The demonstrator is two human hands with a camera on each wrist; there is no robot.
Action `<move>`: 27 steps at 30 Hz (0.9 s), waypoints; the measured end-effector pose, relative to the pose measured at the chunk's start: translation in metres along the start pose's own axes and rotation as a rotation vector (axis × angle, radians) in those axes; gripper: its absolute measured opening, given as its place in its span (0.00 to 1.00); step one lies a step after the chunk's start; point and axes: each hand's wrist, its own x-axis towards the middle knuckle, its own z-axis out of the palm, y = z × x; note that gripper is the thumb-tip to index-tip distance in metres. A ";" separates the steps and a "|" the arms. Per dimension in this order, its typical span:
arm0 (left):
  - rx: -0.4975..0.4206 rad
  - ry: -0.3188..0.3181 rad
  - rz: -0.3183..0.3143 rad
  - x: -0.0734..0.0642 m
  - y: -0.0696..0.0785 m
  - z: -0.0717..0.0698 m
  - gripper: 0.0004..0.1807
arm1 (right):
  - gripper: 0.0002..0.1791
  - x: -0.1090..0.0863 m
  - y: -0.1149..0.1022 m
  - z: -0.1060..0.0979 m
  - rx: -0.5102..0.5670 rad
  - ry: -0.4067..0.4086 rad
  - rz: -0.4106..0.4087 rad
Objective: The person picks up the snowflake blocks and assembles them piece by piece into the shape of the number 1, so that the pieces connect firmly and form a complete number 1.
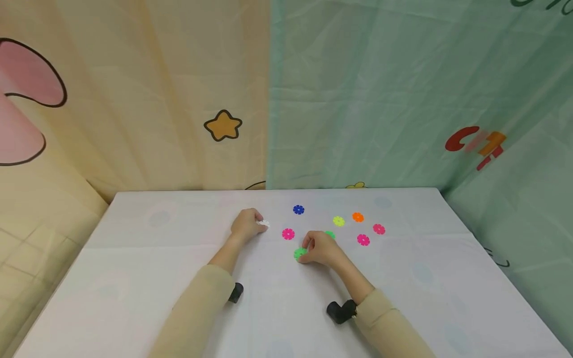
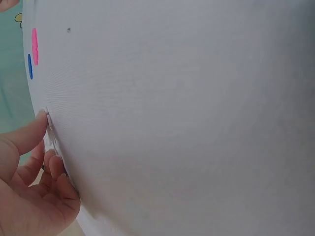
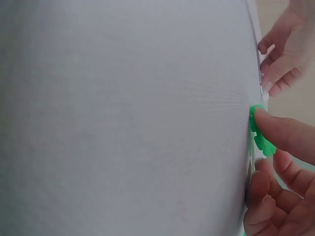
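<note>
My left hand [image 1: 247, 224] pinches a white snowflake disc [image 1: 264, 223] at the tabletop. In the left wrist view, the thumb and fingers lie on either side of that disc, which barely stands out against the white cloth. Nearer the front, my right hand [image 1: 323, 248] holds a green snowflake disc [image 1: 299, 254] between thumb and fingers. Seen from the right wrist, this green disc [image 3: 263, 132] is tilted, with the thumb pressed on it. A second green disc [image 1: 330, 234] shows partly behind the right hand. Between the hands lies a pink disc [image 1: 288, 233].
A blue disc [image 1: 298, 210] lies farther back. To the right are a yellow disc [image 1: 338, 221], an orange disc [image 1: 357, 217] and two pink discs, one nearer [image 1: 363, 239], one farther right [image 1: 379, 228]. The white-covered table [image 1: 147, 288] meets curtains behind.
</note>
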 end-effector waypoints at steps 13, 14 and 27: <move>-0.019 0.035 0.107 -0.003 0.004 0.010 0.09 | 0.10 -0.001 -0.001 -0.003 0.201 -0.077 -0.005; -0.026 0.034 0.108 -0.004 0.005 0.010 0.09 | 0.10 -0.001 0.000 -0.003 0.208 -0.085 -0.004; -0.060 0.031 0.127 -0.017 0.002 -0.003 0.10 | 0.09 -0.005 0.003 -0.010 0.350 -0.162 0.000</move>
